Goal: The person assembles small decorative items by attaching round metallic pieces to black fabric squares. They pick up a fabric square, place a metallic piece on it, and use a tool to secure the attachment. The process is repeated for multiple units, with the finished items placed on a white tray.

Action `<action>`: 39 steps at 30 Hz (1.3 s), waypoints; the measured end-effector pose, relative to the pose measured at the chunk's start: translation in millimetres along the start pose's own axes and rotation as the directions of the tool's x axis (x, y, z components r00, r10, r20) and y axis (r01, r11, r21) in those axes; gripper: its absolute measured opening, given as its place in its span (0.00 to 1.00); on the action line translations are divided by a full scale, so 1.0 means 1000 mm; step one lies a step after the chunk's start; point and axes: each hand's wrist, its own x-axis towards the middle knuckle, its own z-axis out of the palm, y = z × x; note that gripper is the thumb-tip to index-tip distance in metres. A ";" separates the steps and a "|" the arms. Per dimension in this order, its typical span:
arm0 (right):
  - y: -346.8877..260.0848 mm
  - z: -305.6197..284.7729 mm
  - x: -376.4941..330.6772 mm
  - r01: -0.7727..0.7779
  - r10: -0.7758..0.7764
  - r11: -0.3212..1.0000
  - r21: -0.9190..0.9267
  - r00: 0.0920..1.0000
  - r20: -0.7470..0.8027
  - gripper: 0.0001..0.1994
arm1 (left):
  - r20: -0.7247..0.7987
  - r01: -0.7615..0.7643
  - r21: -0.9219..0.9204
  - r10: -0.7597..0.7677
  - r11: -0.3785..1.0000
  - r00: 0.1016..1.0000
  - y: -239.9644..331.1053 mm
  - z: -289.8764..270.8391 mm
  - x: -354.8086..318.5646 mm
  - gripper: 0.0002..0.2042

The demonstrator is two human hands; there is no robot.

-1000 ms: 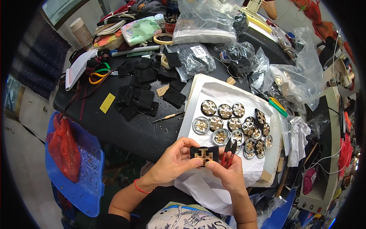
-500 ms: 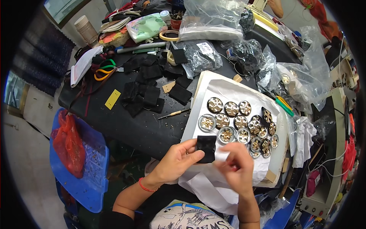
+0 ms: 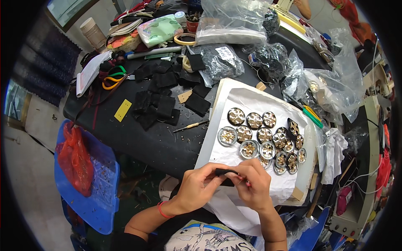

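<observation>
A small black fabric piece (image 3: 225, 172) is held edge-on at the near-left edge of the board. My left hand (image 3: 197, 189) pinches its left end between thumb and fingers. The fingers of my right hand (image 3: 253, 184) are closed at its right end. A small pinkish-red spot shows between the right fingers, too small to name. Just beyond the hands, several round metal ornaments (image 3: 243, 133), gold and silver with dark or silver rims, lie on white paper (image 3: 234, 98) over a board (image 3: 217, 104).
Black fabric pieces (image 3: 166, 104) are heaped at the table's middle left, near a yellow card (image 3: 123, 110) and a wooden-handled awl (image 3: 191, 126). Orange-and-green scissors (image 3: 113, 79) lie farther left. Clear plastic bags (image 3: 232, 25) crowd the back. A blue chair (image 3: 102, 201) stands at lower left.
The black fabric piece has tipped from facing up to edge-on and come lower. My right hand has moved left to meet it, and its fingers have closed there.
</observation>
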 end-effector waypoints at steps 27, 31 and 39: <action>0.007 0.021 -0.019 -0.488 0.497 0.786 0.379 0.864 0.081 0.09 | -0.034 0.056 0.090 -0.054 0.994 0.998 0.007 0.010 0.002 0.23; 0.012 0.010 -0.013 -0.556 0.538 0.698 0.450 0.823 0.182 0.09 | 0.079 0.088 0.080 -0.094 0.993 0.992 0.012 -0.002 0.008 0.21; 0.016 -0.003 0.001 -0.452 0.491 0.836 0.311 0.869 -0.056 0.08 | 0.038 -0.195 0.380 0.195 0.904 0.980 0.021 0.000 0.066 0.13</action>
